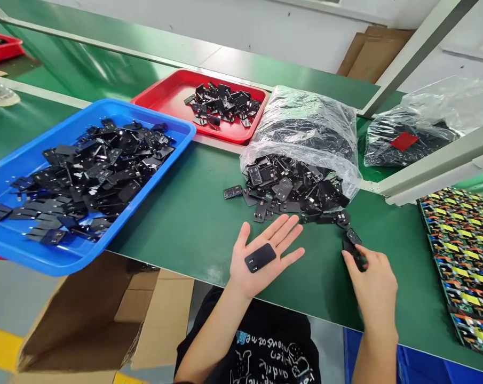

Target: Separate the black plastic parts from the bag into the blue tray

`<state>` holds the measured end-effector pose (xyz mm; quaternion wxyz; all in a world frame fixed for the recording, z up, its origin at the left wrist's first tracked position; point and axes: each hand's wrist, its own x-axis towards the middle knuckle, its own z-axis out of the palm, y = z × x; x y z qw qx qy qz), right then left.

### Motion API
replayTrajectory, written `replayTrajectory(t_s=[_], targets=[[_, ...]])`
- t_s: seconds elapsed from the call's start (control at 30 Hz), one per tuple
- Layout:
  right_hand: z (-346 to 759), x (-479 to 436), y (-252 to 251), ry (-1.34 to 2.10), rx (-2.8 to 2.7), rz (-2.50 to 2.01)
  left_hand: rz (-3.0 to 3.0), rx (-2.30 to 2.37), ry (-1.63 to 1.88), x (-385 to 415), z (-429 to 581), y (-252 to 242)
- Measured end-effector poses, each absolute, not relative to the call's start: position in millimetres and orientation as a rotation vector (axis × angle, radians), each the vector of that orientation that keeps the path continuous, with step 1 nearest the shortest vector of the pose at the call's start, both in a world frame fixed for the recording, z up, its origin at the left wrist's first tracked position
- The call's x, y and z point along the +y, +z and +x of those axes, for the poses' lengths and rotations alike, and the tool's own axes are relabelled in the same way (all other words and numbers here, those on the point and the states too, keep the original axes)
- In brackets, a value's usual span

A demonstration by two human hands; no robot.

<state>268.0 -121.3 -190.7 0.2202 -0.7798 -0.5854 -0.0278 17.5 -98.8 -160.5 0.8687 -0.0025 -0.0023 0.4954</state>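
Note:
On the palm of my left hand (pixel 261 261), turned up with its fingers spread, rests a flat black plastic plate (pixel 260 258) with rounded corners and two small metal prongs or slots. To the right, my right hand (pixel 371 282) pinches a black plastic piece (pixel 350 247) low over the table; my fingers partly cover it. Another small black piece (pixel 353 236) lies against its far side. Beyond both hands, a heap of similar black pieces (pixel 289 184) spills from the mouth of a clear plastic bag (pixel 309 117).
At the left stands a blue tray (pixel 145 205) piled with black pieces. Behind it is a red tray (pixel 157 98) holding more. A second bag (pixel 413 144) lies behind the metal post. Rows of circuit boards (pixel 461 256) sit at right; an open carton (pixel 77 320) is below the table edge.

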Motion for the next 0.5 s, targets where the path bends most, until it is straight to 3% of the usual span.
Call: replayTrajectory(t_s=[0.5], targets=[[155.7, -123.5, -135.5, 0.111, -1.670, -1.333, -0.004, 0.137, 1.312, -98.6, 16.1, -156.8]])
